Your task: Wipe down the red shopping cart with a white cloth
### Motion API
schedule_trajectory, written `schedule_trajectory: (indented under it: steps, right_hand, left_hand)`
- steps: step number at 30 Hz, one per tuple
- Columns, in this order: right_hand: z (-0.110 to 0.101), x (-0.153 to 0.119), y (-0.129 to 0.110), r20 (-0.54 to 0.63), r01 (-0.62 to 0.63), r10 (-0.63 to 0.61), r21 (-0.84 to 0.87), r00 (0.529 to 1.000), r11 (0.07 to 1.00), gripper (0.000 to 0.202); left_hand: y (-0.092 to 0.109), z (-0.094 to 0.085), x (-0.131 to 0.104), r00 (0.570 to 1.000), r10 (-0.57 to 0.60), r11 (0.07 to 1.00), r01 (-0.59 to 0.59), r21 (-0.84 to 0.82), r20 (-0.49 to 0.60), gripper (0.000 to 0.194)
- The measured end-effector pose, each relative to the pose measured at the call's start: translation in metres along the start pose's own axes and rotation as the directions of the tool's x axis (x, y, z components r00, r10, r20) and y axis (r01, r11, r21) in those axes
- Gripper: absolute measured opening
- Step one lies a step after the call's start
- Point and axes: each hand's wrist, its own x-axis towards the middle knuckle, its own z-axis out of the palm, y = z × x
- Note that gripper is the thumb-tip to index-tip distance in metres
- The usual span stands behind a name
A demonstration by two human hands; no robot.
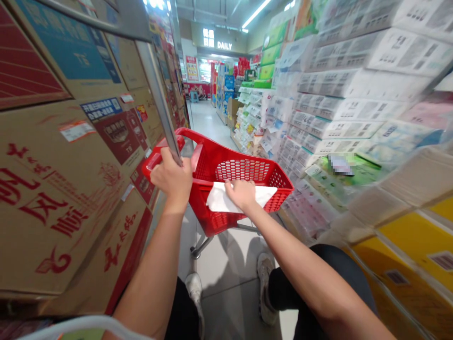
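Observation:
A red shopping cart (212,153) with a perforated basket stands turned sideways in the aisle before me. My left hand (172,177) is closed around a metal bar (161,89) beside the cart's red handle. My right hand (242,193) grips a white cloth (221,199), which lies against the near upper side of the basket. The cloth spreads out on both sides of the fingers. Some of the basket wall is hidden behind the cloth and hand.
Stacked cardboard boxes (46,189) line the left side. Piles of white packaged goods (339,94) rise on the right, with yellow packs (414,241) lower down. The tiled floor (208,115) runs toward the back of the store.

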Motion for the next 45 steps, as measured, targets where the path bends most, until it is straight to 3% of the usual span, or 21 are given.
schedule_trajectory:
  steps: [3,6,9,11,16,18,20,23,30,33,35,37,42,45]
  right_hand:
    - [-0.001,-0.003,-0.051,-0.039,0.103,-0.1,0.073,0.994,0.992,0.065]
    - [-0.002,-0.006,-0.059,-0.039,0.202,-0.2,0.082,0.979,0.976,0.067]
    - [-0.002,-0.008,-0.021,0.055,0.193,-0.194,0.017,0.98,0.981,0.075]
    - [-0.002,-0.009,0.019,0.116,0.101,-0.092,-0.074,0.989,0.992,0.078]
    - [-0.011,-0.013,0.125,0.139,-0.089,0.129,-0.263,0.982,0.961,0.071]
    - [-0.014,-0.016,0.151,0.12,-0.13,0.171,-0.289,0.978,0.948,0.067]
    - [-0.015,-0.017,0.158,0.086,-0.156,0.188,-0.292,0.978,0.944,0.063]
    - [-0.011,-0.018,0.133,0.059,-0.139,0.158,-0.254,0.986,0.957,0.058]
    - [0.002,-0.011,-0.011,0.018,0.168,-0.167,-0.053,0.986,0.984,0.061]
    - [0.002,-0.007,-0.034,0.026,0.251,-0.251,0.005,0.968,0.968,0.067]
    - [-0.001,-0.004,-0.02,0.057,0.272,-0.272,-0.008,0.961,0.962,0.071]
    - [-0.004,-0.003,0.012,0.104,0.237,-0.23,-0.066,0.968,0.969,0.073]
    - [-0.016,-0.009,0.122,0.185,0.006,0.045,-0.267,0.982,0.964,0.071]
    - [-0.02,-0.013,0.159,0.186,-0.108,0.169,-0.302,0.968,0.947,0.07]
  left_hand:
    - [-0.005,0.001,0.002,1.0,0.009,1.0,-0.009,-0.012,-0.02,0.031]
    - [-0.016,0.001,0.01,0.999,0.025,1.0,-0.026,-0.013,-0.039,0.027]
    - [-0.029,0.003,0.018,0.998,0.042,0.999,-0.042,-0.003,-0.049,0.025]
    - [-0.034,0.003,0.022,0.998,0.045,0.999,-0.045,0.002,-0.053,0.025]
    - [-0.034,0.001,0.022,1.0,0.022,1.0,-0.023,-0.016,-0.021,0.028]
    - [-0.031,0.0,0.021,1.0,0.01,1.0,-0.01,-0.023,-0.01,0.029]
    - [-0.027,0.0,0.019,1.0,-0.003,1.0,0.003,-0.017,-0.008,0.03]
    - [-0.021,0.001,0.016,1.0,-0.024,1.0,0.024,0.0,-0.007,0.032]
    - [-0.017,0.0,0.013,1.0,-0.017,1.0,0.017,-0.003,0.0,0.03]
    - [-0.021,-0.001,0.015,1.0,-0.009,1.0,0.009,-0.001,-0.006,0.028]
    - [-0.023,-0.001,0.017,1.0,0.009,1.0,-0.009,-0.003,-0.002,0.028]
    - [-0.024,-0.001,0.019,1.0,0.027,1.0,-0.027,-0.014,0.011,0.028]
    - [-0.023,0.001,0.023,0.999,0.028,0.999,-0.027,-0.043,0.025,0.027]
    - [-0.021,0.003,0.022,1.0,0.011,0.999,-0.01,-0.043,0.021,0.027]
